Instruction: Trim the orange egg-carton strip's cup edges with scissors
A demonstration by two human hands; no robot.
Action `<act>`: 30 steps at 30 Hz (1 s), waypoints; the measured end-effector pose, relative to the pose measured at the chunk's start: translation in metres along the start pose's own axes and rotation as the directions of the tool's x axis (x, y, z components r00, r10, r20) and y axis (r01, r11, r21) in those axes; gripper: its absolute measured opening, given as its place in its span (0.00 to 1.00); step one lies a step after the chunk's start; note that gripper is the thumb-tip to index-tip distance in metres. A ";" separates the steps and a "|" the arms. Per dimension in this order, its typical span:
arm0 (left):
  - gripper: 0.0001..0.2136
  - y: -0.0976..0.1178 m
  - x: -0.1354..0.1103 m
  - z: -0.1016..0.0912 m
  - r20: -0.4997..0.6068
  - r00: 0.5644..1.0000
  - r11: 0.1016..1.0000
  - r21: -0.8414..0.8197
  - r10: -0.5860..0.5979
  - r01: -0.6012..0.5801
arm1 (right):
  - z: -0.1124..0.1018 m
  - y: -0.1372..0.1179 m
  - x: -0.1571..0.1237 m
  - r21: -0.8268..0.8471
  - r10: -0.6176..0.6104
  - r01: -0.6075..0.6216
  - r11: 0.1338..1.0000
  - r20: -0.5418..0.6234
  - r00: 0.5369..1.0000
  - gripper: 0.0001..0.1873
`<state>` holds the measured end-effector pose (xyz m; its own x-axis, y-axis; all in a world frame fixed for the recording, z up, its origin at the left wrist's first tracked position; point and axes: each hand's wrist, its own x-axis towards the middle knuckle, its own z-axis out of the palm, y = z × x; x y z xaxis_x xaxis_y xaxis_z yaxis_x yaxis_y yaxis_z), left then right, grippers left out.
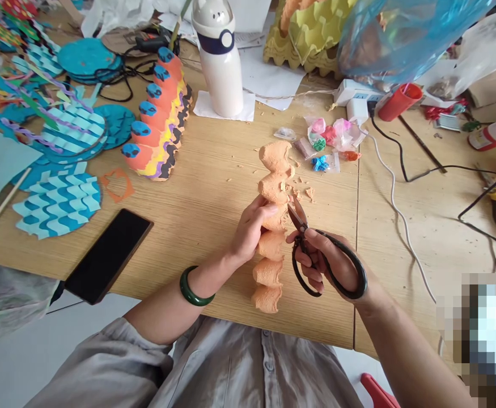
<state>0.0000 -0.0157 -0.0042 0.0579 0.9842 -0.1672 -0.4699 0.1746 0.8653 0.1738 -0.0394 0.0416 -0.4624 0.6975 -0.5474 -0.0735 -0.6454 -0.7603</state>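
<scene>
A long strip of orange egg carton (270,243) with several cup-shaped bumps runs lengthwise in front of me. My left hand (251,225) grips it near the middle, thumb on top and the other fingers mostly hidden behind it. In my right hand (322,258) are black-handled scissors (301,224), fingers through the loops. Their blades are parted and point at the strip's right edge, close to the left fingertips; whether they touch the carton I cannot tell. Small orange carton scraps (302,191) lie just beyond the blades.
A painted egg-carton strip (158,122), a phone (109,255) and blue paper discs (60,201) lie to the left. Behind stands a white bottle (222,68). Small bags of coloured clay (330,133), a power strip (352,93) and cables (394,207) occupy the right.
</scene>
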 end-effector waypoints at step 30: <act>0.20 -0.006 -0.004 -0.007 0.047 0.993 0.939 0.321 0.112 -0.121 | 0.021 -0.046 0.000 -0.259 0.198 -0.242 0.935 -0.186 0.962 0.28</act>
<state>-0.0032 -0.0204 -0.0120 0.0462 0.9978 -0.0466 -0.1653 0.0536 0.9848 0.1589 -0.0161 0.0841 -0.2956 0.6014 -0.7423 0.2721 -0.6918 -0.6689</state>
